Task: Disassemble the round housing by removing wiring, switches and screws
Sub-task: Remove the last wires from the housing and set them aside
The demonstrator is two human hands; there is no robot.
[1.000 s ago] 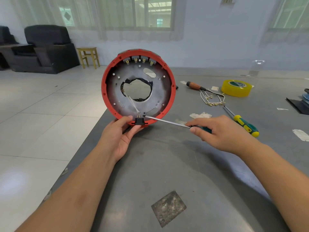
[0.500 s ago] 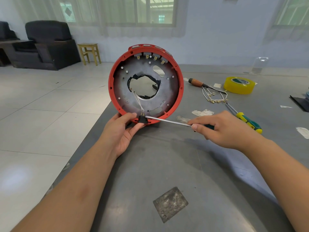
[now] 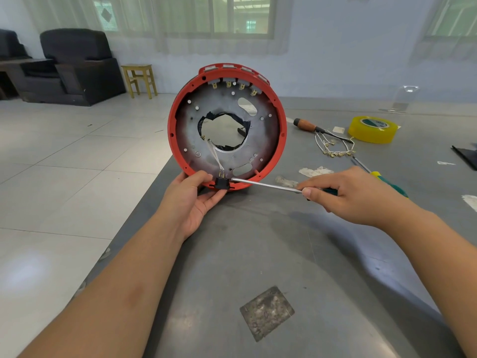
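Note:
The round housing (image 3: 280, 130), red-rimmed with a grey metal plate and a ragged central hole, stands on edge at the table's left side. My left hand (image 3: 192, 200) grips its bottom rim, thumb on the inside, fingers beneath a black switch (image 3: 222, 182) with brass terminals. White wires (image 3: 215, 156) run from the hole down to that switch. Several more switches (image 3: 233, 85) line the top of the rim. My right hand (image 3: 346, 193) grips a green-handled screwdriver (image 3: 265, 186); its tip touches the black switch's right side.
On the grey table (image 3: 258, 254) behind my right hand lie a wooden-handled tool (image 3: 307, 125), a removed wire harness (image 3: 333, 147), a yellow tape roll (image 3: 373, 129) and a second yellow-green screwdriver (image 3: 387, 180). A square patch (image 3: 267, 312) marks the near surface. The table's left edge drops to tiled floor.
The housing sits more to the right and slightly lower in view as my head shifted. Both hands keep the same hold, the screwdriver tip staying at the black switch.

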